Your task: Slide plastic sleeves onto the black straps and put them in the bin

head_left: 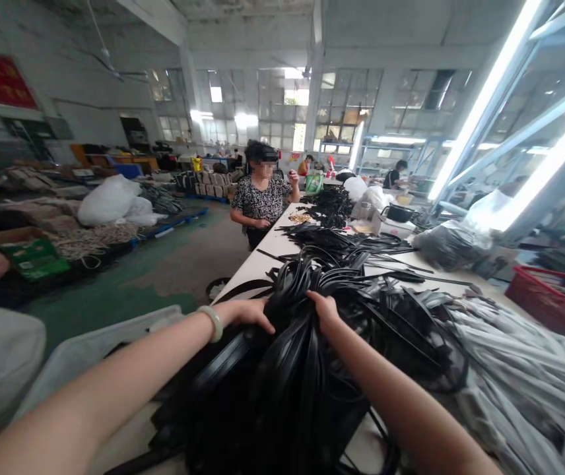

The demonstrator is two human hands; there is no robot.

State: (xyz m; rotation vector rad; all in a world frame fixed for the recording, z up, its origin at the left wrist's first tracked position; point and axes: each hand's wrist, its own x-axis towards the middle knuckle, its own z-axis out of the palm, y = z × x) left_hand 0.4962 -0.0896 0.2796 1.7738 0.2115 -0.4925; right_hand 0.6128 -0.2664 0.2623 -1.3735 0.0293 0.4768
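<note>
Bundle of black straps (pixel 295 349) lies on the near end of the white table (pixel 247 270); the left hand (pixel 253 313) grips its left side, thumb and fingers partly spread around the strands; the right hand (pixel 323 311) grips its right side, fingers partly curled on the strands; white strips (pixel 515 343) lie to the right; a red basket (pixel 554 307) sits beyond them; a person (pixel 263 198) stands at the table's left edge.

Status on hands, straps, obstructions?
Both hands, left and right, on bundle of black straps. Grip closure unclear. More black straps beyond; white strips to the right. Nothing visibly blocking the hands.
</note>
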